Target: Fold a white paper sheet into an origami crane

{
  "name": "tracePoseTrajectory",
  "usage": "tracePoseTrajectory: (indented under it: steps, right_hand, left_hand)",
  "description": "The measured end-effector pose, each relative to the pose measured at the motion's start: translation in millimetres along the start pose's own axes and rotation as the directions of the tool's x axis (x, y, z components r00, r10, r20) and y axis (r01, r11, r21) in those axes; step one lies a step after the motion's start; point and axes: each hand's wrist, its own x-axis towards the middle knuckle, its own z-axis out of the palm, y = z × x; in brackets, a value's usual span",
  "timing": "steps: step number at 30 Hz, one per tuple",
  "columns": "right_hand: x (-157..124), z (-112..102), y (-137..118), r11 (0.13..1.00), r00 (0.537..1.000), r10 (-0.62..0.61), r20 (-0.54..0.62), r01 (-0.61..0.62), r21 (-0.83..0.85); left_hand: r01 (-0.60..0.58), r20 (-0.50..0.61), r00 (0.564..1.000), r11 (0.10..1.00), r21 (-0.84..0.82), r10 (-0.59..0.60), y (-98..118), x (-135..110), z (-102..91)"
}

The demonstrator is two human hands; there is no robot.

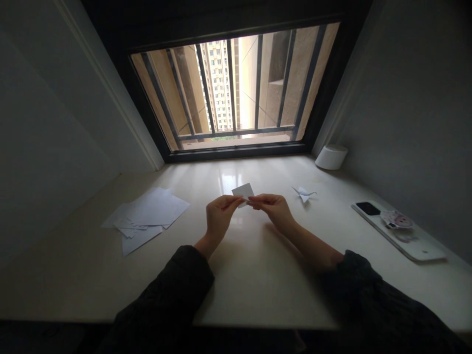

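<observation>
Both hands meet above the middle of the counter [258, 275], in front of the barred window [236, 88]. Left hand [220, 215]: grip narrow, fingertips pinched on the left lower edge of a small white paper piece [244, 191]. Right hand [272, 206]: grip likewise narrow, fingertips pinched on the paper's right lower edge, just beside the left fingertips. The two grips nearly touch; whether they do, cannot tell.

The paper piece stands up from the pinch, tilted a little, its free upper part rising above both grips toward the window. It is held clear of the counter, not lying on it.

Dark sleeves cover both forearms up to the wrists.

Left of the left grip, well apart: a loose stack of white sheets [147, 216] spread flat on the counter. Right of the right grip, near: a small folded paper figure [305, 193] resting on the counter; its shape is too small to tell. Farther right, well apart: a white phone [398, 231] lying flat with a round sticker on its back. Beyond it, in the far right corner by the window: a white cylindrical object [331, 157].
</observation>
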Motion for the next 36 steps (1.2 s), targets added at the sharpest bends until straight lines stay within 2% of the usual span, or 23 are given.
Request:
tracePoseTrajectory:
  steps: [4, 10, 22, 30, 36]
  right_hand:
    - [-0.5, -0.2, -1.9, 1.0, 1.0, -0.02, 0.014, 0.021, -0.02]
    - [-0.4, 0.5, -1.8, 0.998, 0.999, -0.052, -0.004, 0.051, -0.047]
    - [-4.6, 6.2, -4.2, 0.998, 0.996, -0.065, -0.06, 0.064, -0.016]
    - [-3.6, 3.6, -4.0, 0.998, 0.998, -0.058, 0.033, 0.059, -0.015]
    - [-4.0, 4.1, -4.6, 0.997, 0.997, -0.071, 0.038, 0.072, -0.016]
  left_hand:
    - [0.024, 0.032, 0.999, 0.998, -0.052, -0.022, -4.5, 3.3, -0.6]
    - [0.02, 0.019, 1.0, 0.999, -0.026, -0.019, -2.6, 3.5, 0.1]
    - [0.104, -0.097, 0.988, 0.986, -0.133, -0.117, -3.6, -1.0, 7.5]
    - [0.109, -0.118, 0.985, 0.981, -0.163, -0.129, -3.0, -1.4, 7.3]
    - [0.091, -0.119, 0.987, 0.982, -0.164, -0.111, -4.4, -1.8, 7.1]
